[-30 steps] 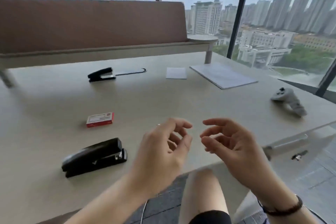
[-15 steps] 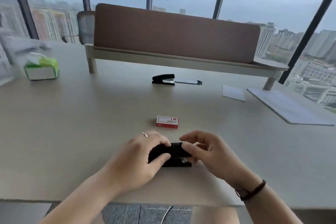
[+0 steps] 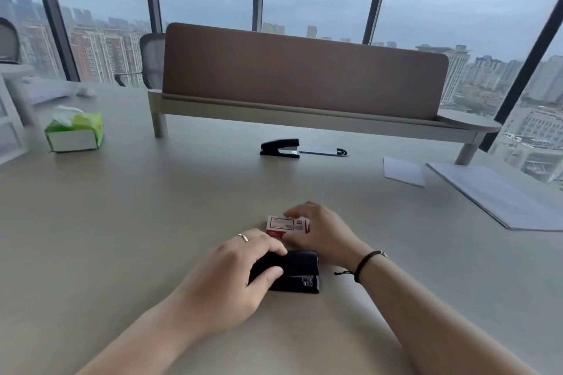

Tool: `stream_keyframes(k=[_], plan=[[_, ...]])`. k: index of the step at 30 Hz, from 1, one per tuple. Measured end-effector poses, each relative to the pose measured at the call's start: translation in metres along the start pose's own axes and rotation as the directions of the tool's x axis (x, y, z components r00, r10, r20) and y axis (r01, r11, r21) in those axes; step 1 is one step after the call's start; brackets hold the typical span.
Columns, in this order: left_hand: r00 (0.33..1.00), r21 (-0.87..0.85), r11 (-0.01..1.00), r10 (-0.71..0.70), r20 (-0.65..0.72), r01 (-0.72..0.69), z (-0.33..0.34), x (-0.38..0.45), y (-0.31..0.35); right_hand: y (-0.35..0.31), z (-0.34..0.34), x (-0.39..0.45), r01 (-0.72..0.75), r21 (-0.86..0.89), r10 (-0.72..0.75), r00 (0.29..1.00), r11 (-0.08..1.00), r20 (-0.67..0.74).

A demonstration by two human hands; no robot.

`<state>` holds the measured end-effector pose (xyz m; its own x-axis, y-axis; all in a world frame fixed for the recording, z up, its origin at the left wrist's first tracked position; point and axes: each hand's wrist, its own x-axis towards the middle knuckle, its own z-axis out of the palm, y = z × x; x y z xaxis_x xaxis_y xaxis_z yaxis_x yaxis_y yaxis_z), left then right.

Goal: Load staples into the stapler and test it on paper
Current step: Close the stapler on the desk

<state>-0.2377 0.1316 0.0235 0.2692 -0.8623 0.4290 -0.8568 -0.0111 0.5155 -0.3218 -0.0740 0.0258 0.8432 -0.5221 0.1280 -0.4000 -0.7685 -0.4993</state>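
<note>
The left hand is gripping the black stapler lying shut near the front of the worktop. Just behind it, the right hand is pinching the staple box. Steady the stapler flat while lifting the box clear.

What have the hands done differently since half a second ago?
The right hand left the near stapler and moved forward to grip the red staple box. The left hand still holds the stapler; the far stapler and papers stayed put.
</note>
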Motion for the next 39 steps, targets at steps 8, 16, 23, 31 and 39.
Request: stream_keyframes(k=[8,16,23,31,39], plan=[[1.0,0.039,0.999,-0.01,0.021,0.009,0.012,0.048,-0.023,0.035,-0.01,0.02,0.035,0.022,-0.033,0.997,0.999,-0.066],[0.982,0.167,0.979,-0.084,-0.167,0.112,0.044,0.138,-0.093,0.101,-0.024,0.076,-0.149,-0.02,0.141,0.962,0.989,-0.234],[0.969,0.271,0.943,-0.143,-0.203,0.196,0.059,0.222,-0.138,0.135,-0.028,0.142,-0.197,-0.103,0.158,0.94,0.975,-0.302],[0.975,0.417,0.902,-0.022,-0.222,0.115,0.072,0.289,-0.171,0.162,-0.029,0.203,-0.205,-0.134,0.15,0.93,0.969,-0.336],[0.968,0.391,0.91,-0.043,-0.246,0.14,0.076,0.298,-0.177,0.169,-0.029,0.216,-0.197,-0.121,0.15,0.938,0.973,-0.313]])
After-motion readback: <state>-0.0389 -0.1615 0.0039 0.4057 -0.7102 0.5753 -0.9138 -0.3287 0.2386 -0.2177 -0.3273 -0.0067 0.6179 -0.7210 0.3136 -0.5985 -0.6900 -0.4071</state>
